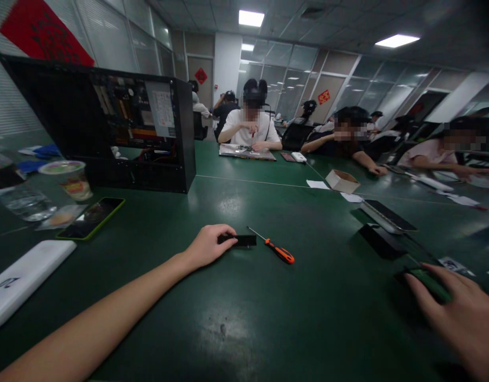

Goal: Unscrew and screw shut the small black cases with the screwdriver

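Note:
Near the middle of the green table, my left hand (210,244) has its fingers closed around one end of a narrow black rectangular part (245,241), which lies low at the tabletop. Just right of that part rests a screwdriver (279,250) with an orange and black handle, its thin shaft pointing toward the black part. Over at the right edge, my right hand (463,307) curls its thumb and fingers around a dark green object (433,284). Blur and the fingers hide what kind of thing it is.
An open black computer case (184,138) stands at the back left. Left of me are a green-edged phone (95,217), a white power bank (29,278), a cup (71,180) and a bottle (24,196). A black-topped device (390,215) and cardboard box (342,181) sit right. People work opposite.

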A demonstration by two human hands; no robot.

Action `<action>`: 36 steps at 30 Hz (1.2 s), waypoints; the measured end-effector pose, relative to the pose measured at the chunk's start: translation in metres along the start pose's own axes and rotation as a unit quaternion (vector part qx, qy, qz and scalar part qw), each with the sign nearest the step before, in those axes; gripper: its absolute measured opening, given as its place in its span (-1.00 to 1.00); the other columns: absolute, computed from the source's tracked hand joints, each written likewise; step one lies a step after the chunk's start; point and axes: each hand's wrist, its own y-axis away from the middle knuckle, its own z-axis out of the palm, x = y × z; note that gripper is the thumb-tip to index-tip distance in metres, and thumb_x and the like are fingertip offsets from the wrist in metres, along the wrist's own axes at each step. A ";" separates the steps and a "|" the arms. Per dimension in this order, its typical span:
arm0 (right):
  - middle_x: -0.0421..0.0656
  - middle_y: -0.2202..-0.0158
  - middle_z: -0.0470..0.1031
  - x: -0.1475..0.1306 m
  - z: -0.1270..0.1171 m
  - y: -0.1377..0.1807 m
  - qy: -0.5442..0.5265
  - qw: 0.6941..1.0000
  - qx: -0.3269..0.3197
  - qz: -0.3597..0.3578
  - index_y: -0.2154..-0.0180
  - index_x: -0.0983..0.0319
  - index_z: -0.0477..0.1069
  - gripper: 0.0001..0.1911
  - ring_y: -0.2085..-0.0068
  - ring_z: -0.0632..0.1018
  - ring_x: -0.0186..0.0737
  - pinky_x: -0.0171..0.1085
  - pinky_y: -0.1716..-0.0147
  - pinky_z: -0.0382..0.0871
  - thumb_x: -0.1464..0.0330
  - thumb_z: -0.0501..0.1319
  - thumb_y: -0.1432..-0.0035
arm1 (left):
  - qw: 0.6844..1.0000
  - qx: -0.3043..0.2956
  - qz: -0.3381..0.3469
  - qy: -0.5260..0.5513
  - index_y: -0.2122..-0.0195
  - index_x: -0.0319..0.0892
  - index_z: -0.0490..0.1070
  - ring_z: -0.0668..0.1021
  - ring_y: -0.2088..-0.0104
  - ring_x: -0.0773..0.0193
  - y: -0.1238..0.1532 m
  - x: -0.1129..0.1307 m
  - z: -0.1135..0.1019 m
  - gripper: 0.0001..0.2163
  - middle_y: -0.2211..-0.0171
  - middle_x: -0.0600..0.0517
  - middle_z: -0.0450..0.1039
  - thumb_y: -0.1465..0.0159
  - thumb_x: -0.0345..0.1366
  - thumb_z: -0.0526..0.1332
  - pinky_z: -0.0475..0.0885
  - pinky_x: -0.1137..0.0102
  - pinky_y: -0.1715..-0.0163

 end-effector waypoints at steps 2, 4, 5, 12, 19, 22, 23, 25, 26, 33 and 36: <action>0.16 -0.05 0.50 -0.061 0.006 -0.012 -0.013 0.999 -0.032 -0.011 -0.02 -0.10 0.45 -0.61 -0.08 0.53 0.29 0.17 0.27 0.39 -0.06 0.13 -0.25 | 1.000 -0.007 0.011 0.015 0.24 -0.17 0.53 0.54 0.43 0.27 0.003 0.006 0.004 -0.85 0.39 0.03 0.55 -0.34 -0.21 0.26 0.40 0.40 0.37; 0.07 -0.04 0.54 -0.121 0.018 -0.024 -0.100 0.987 -0.106 -0.072 0.00 0.02 0.46 -0.61 -0.01 0.58 0.16 0.04 0.28 0.50 -0.01 0.13 -0.29 | 0.999 -0.021 0.029 0.026 0.28 -0.17 0.53 0.53 0.45 0.28 0.005 0.012 0.008 -0.83 0.42 0.04 0.53 -0.34 -0.19 0.27 0.40 0.41 0.39; 0.02 -0.05 0.55 -0.149 0.025 -0.030 -0.141 0.971 -0.158 -0.109 -0.02 0.06 0.46 -0.63 -0.01 0.59 0.09 0.02 0.18 0.52 0.04 0.12 -0.33 | 0.998 -0.029 0.043 0.029 0.29 -0.17 0.54 0.53 0.44 0.28 0.006 0.014 0.009 -0.83 0.41 0.03 0.53 -0.34 -0.18 0.28 0.40 0.41 0.38; -0.04 0.03 0.61 -0.273 0.092 -0.032 -0.301 0.864 -0.361 -0.184 -0.05 0.20 0.49 -0.63 0.04 0.61 -0.13 -0.15 -0.02 0.45 0.21 0.02 -0.44 | 0.993 -0.039 0.100 0.047 0.12 -0.15 0.51 0.59 0.17 0.18 0.009 0.020 0.010 -0.87 0.18 -0.06 0.57 -0.41 -0.30 0.18 0.45 0.34 0.11; -0.15 0.33 0.55 -0.264 0.113 -0.006 -0.426 0.791 -0.438 -0.035 -0.03 0.26 0.50 -0.46 0.47 0.45 -0.33 -0.32 0.44 0.34 0.07 -0.09 -0.47 | 0.990 -0.010 -0.001 0.143 0.14 -0.18 0.51 0.63 0.37 0.23 0.007 0.020 0.012 -0.88 0.35 0.02 0.60 -0.36 -0.28 0.24 0.49 0.39 0.31; -0.12 0.25 0.57 -0.257 0.112 -0.007 -0.462 0.757 -0.462 0.005 -0.02 0.26 0.51 -0.46 0.43 0.45 -0.34 -0.33 0.42 0.34 0.02 -0.02 -0.43 | 0.988 0.005 -0.012 0.151 0.23 -0.20 0.55 0.61 0.41 0.24 0.006 0.019 0.013 -0.87 0.41 0.03 0.60 -0.33 -0.26 0.28 0.47 0.40 0.34; -0.11 0.23 0.57 -0.257 0.112 -0.008 -0.475 0.743 -0.471 0.015 -0.03 0.25 0.51 -0.46 0.41 0.46 -0.34 -0.33 0.41 0.35 0.00 0.00 -0.41 | 0.989 0.010 -0.008 0.147 0.24 -0.21 0.57 0.61 0.41 0.25 0.006 0.019 0.012 -0.87 0.42 0.03 0.60 -0.33 -0.26 0.28 0.46 0.40 0.34; -0.08 0.20 0.59 -0.257 0.113 -0.009 -0.501 0.715 -0.486 0.043 -0.06 0.25 0.50 -0.45 0.39 0.48 -0.34 -0.33 0.40 0.36 -0.02 0.06 -0.37 | 0.991 0.025 0.006 0.131 0.24 -0.21 0.59 0.60 0.39 0.25 0.005 0.017 0.011 -0.87 0.41 0.02 0.61 -0.33 -0.27 0.29 0.45 0.40 0.32; -0.07 0.18 0.60 -0.258 0.114 -0.010 -0.514 0.701 -0.491 0.061 -0.08 0.25 0.50 -0.44 0.37 0.50 -0.33 -0.33 0.39 0.36 -0.03 0.10 -0.35 | 0.992 0.031 0.016 0.121 0.25 -0.20 0.59 0.60 0.38 0.24 0.005 0.017 0.011 -0.87 0.39 0.01 0.61 -0.33 -0.28 0.29 0.45 0.40 0.30; 0.04 0.09 0.63 -0.257 0.114 -0.010 -0.604 0.573 -0.524 0.179 -0.03 0.27 0.52 -0.52 0.33 0.62 -0.25 -0.29 0.34 0.46 0.06 0.27 -0.26 | 0.992 0.030 0.049 0.116 0.30 -0.22 0.62 0.58 0.36 0.23 0.004 0.016 0.010 -0.82 0.38 -0.02 0.60 -0.35 -0.24 0.29 0.43 0.39 0.29; 0.05 0.10 0.64 -0.258 0.114 -0.009 -0.633 0.514 -0.535 0.221 -0.01 0.29 0.52 -0.60 0.33 0.65 -0.24 -0.29 0.33 0.50 0.14 0.25 -0.30 | 0.989 0.012 0.051 0.135 0.27 -0.24 0.62 0.58 0.34 0.23 0.004 0.017 0.008 -0.76 0.37 -0.03 0.59 -0.40 -0.23 0.21 0.42 0.39 0.27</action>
